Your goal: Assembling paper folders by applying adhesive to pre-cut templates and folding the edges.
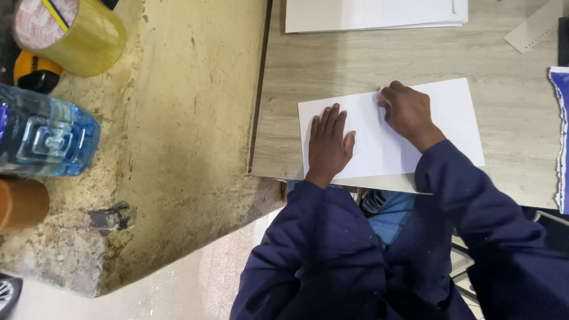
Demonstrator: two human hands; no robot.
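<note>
White paper sheet [415, 139], flat, left hand [328, 145] pressing it

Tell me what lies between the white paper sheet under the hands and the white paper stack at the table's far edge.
Head view: only bare light wood tabletop separates the white paper sheet from the white paper stack.

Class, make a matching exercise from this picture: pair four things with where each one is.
Things:
1. left hand
2. right hand
3. tape roll
4. paper stack

Places:
A. top left, on the rough ledge
B. flat on the white sheet's left part
C. top edge of the wooden desk
D. curled, pressing the sheet's upper middle

Pairs: 1-B, 2-D, 3-A, 4-C
</note>
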